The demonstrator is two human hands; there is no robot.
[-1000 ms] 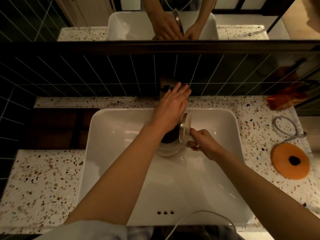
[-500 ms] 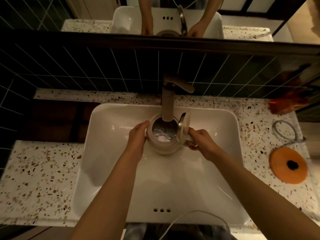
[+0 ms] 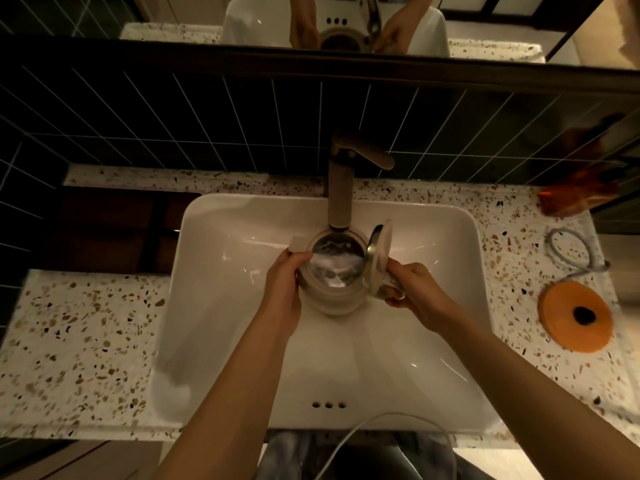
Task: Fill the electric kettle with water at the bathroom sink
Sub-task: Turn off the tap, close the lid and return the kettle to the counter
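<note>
A cream electric kettle stands inside the white sink basin, right under the spout of the tall faucet. Its lid is flipped up on the right side. Foaming water shows inside the kettle's mouth. My left hand wraps the kettle's left wall. My right hand grips the handle on the kettle's right, below the raised lid. The faucet lever points to the right.
The kettle's orange round base with its grey cord lies on the terrazzo counter right of the sink. An orange object sits at the back right. Dark tiles and a mirror rise behind. A white cable crosses the sink's front edge.
My left hand came down from the faucet lever and took hold of the kettle's left side. Water now churns inside the kettle. My right hand stayed on the handle.
</note>
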